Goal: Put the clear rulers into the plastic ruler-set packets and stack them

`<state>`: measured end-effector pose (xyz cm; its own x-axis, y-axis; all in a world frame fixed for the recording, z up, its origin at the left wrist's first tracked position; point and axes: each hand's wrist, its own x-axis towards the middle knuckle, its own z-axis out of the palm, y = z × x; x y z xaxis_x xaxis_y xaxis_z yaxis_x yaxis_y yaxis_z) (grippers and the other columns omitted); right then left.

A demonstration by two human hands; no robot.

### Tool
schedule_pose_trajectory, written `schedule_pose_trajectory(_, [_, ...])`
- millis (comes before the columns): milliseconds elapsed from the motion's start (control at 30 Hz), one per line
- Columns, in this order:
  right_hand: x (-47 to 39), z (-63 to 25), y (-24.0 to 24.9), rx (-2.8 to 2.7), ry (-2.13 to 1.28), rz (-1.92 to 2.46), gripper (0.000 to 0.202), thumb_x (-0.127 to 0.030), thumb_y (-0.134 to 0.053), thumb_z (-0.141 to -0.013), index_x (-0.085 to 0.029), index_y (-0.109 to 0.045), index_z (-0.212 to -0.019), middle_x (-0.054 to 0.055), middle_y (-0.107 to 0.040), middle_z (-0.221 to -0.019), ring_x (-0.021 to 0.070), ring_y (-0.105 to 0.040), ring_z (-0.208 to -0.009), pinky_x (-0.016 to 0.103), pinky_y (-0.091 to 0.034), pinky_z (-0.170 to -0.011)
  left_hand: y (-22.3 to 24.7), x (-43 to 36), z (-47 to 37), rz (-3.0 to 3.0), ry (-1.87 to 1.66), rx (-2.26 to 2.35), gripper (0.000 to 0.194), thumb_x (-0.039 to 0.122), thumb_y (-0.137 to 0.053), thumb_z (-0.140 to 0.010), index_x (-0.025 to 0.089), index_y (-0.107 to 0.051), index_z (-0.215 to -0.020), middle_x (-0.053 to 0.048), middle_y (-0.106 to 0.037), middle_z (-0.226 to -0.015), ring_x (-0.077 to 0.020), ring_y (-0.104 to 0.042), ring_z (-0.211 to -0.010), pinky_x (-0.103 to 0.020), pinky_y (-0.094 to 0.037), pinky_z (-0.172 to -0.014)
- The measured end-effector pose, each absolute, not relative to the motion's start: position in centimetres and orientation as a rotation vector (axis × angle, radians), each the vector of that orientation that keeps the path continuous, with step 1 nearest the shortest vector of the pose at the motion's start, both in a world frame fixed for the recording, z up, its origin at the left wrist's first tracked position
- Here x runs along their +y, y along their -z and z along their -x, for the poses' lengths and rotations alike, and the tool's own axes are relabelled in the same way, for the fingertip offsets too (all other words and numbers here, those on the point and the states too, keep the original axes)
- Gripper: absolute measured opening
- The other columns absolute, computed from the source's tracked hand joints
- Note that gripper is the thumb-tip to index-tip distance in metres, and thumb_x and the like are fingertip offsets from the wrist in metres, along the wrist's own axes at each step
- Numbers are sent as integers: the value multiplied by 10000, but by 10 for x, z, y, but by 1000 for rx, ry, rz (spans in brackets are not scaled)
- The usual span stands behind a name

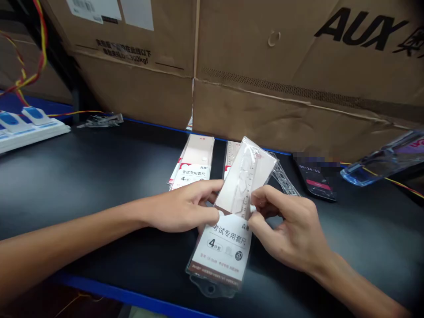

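Note:
A clear ruler set pouch [219, 247] lies tilted in front of me, its hang-hole end towards me. Inside it is a transparent ruler [245, 185] with printed numbers, against a pale card. My left hand [185, 206] grips the pouch's left edge, thumb on top and fingers partly hidden beneath. At the right edge, my right hand [288, 225] is closed in a pinch on a small white round button [253, 208]. Behind my left hand lie more packed ruler sets [195, 154]. Another ruler pack [231, 152] is partly covered by the held pouch.
Large cardboard boxes [298, 88] stand along the back of the black table [82, 185]. A phone [313, 179], clear stencil rulers [285, 176] and a plastic bottle [380, 159] are at the right. At the left are a power strip [36, 128] and a small transparent bundle [101, 120].

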<state>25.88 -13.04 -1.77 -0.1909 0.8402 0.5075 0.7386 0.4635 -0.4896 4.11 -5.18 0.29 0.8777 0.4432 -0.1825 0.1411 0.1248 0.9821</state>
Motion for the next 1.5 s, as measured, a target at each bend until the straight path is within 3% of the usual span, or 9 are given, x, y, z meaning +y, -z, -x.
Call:
schedule_pose_trajectory(200, [-134, -259, 19, -1859, -117, 1251, 211, -30, -572, -677, -224, -525, -747, -75, -483, -609, 58, -432, -464, 190, -365, -428, -2, -54, -40, -1358, -231, 446, 447, 63, -573, -792, 185, -600, -1220, 16, -634, -907, -114, -613, -789, -196, -513, -664])
schedule_pose_trajectory(367, [-136, -261, 19, -1837, -50, 1172, 221, -15, -560, -667, -224, -529, -729, -77, -486, -594, 63, -440, -481, 201, -360, -457, -1, -53, -38, -1227, -171, 373, 510, 41, -583, -812, 215, -567, -1291, 20, -664, -889, -116, -669, -697, -189, -550, -571])
schedule_pose_trajectory(600, [-135, -263, 17, -1865, -106, 1083, 214, -20, -539, -680, -229, -519, -722, -73, -477, -596, 66, -391, -470, 212, -303, -428, 1, -58, -38, -1123, -123, 316, 513, 33, -589, -833, 252, -562, -1297, 15, -657, -951, -137, -713, -707, -267, -644, -597])
schedule_pose_trajectory(767, [-137, -262, 18, -1844, -191, 1095, 217, -19, -551, -673, -232, -542, -719, -70, -478, -581, 75, -396, -450, 223, -306, -408, -1, -60, -36, -1121, -96, 338, 555, 48, -638, -796, 253, -542, -1302, 10, -671, -968, -165, -727, -783, -306, -668, -662])
schedule_pose_trajectory(900, [-140, -260, 17, -1795, -286, 1117, 216, -25, -557, -669, -237, -564, -706, -59, -502, -572, 91, -401, -437, 247, -298, -392, -2, -59, -35, -1157, -112, 382, 466, 59, -676, -757, 218, -582, -1184, -6, -686, -995, -189, -726, -895, -285, -663, -694])
schedule_pose_trajectory(1100, [-132, -272, 8, -1601, -346, 1086, 283, 30, -512, -679, -244, -578, -653, -19, -631, -671, 166, -622, -628, 292, -471, -540, 1, -51, -32, -1116, -146, 336, 452, 104, -653, -798, 202, -541, -1224, -18, -734, -944, -215, -757, -852, -353, -670, -709])
schedule_pose_trajectory(1200, [-128, -274, 8, -1625, -337, 1119, 256, -3, -582, -734, -256, -624, -729, -4, -648, -717, 180, -622, -666, 299, -473, -536, 1, -48, -31, -1137, -158, 351, 480, 91, -649, -830, 220, -519, -1274, -28, -743, -1006, -209, -759, -866, -360, -671, -726])
schedule_pose_trajectory(1367, [-127, -273, 17, -1626, -358, 1276, 136, -146, -692, -862, -264, -690, -932, -6, -679, -845, 117, -527, -581, 254, -430, -479, 4, -44, -31, -1182, -211, 370, 487, 73, -654, -819, 222, -545, -1270, -34, -733, -1016, -228, -762, -868, -365, -669, -702])
schedule_pose_trajectory(1500, [-124, -273, 18, -1600, -482, 1292, 59, -242, -721, -890, -250, -684, -936, 1, -672, -868, 121, -569, -636, 239, -457, -511, 4, -44, -32, -1223, -222, 379, 431, 60, -644, -812, 209, -575, -1210, -31, -722, -1016, -208, -750, -866, -318, -659, -683])
